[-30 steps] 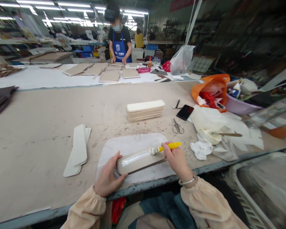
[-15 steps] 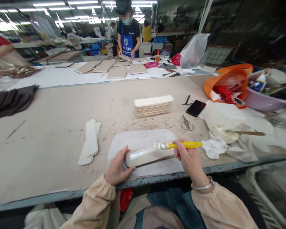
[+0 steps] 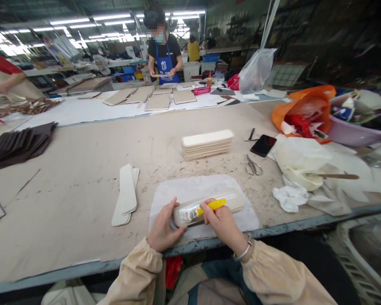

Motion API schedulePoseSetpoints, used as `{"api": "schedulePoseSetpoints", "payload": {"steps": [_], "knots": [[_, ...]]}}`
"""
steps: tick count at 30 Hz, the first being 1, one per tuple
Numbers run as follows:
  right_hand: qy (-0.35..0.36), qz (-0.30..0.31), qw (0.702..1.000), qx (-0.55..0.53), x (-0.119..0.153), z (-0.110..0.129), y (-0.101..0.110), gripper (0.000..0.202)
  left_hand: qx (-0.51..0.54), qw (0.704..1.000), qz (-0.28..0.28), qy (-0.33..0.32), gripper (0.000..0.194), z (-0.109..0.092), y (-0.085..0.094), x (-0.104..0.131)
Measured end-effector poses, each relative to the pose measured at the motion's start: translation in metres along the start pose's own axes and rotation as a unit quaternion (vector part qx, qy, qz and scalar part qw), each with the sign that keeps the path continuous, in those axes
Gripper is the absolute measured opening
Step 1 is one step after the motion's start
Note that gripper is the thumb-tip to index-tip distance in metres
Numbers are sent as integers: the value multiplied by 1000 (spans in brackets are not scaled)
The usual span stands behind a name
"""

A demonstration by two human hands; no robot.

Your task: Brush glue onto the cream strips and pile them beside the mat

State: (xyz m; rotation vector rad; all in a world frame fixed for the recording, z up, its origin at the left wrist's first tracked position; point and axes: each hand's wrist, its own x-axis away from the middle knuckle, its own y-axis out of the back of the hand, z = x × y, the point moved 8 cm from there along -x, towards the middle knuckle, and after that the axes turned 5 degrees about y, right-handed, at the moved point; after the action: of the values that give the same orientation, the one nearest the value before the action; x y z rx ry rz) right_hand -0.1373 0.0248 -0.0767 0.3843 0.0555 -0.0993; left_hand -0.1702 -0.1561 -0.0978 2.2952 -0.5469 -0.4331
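My right hand (image 3: 220, 220) grips a yellow-handled brush (image 3: 214, 205), its bristles low on the left part of a long rounded board stack (image 3: 231, 199). The top surface looks wet and shiny. My left hand (image 3: 165, 224) holds the left end of that stack between thumb and fingers. Under the stack lies a white sheet (image 3: 165, 188) at the table's front edge. Farther back stands a neat pile of similar white-topped strips (image 3: 207, 144). To the left, a few pale strips (image 3: 127, 190) overlap on the table.
Scissors (image 3: 253, 166), a black phone (image 3: 263, 145) and crumpled tissue (image 3: 290, 198) lie right of the sheet. Beyond are a plastic-covered container with a stick (image 3: 339, 176) and an orange bag (image 3: 279, 114). Dark pieces (image 3: 22, 144) lie left. A person in a blue apron (image 3: 165, 63) stands opposite.
My right hand has moved left with the brush, from the middle of the stack to its left end. The person opposite has lifted a flat piece off the far table.
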Motion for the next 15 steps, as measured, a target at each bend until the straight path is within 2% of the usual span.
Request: {"api": "schedulePoseSetpoints", "payload": {"steps": [8, 15], "knots": [[-10, -68, 994, 80, 3, -10, 61, 48, -30, 1000, 8, 4, 80, 2, -1, 1], [-12, -134, 977, 168, 6, -21, 118, 49, -47, 999, 0, -5, 79, 4, -2, -2]]}}
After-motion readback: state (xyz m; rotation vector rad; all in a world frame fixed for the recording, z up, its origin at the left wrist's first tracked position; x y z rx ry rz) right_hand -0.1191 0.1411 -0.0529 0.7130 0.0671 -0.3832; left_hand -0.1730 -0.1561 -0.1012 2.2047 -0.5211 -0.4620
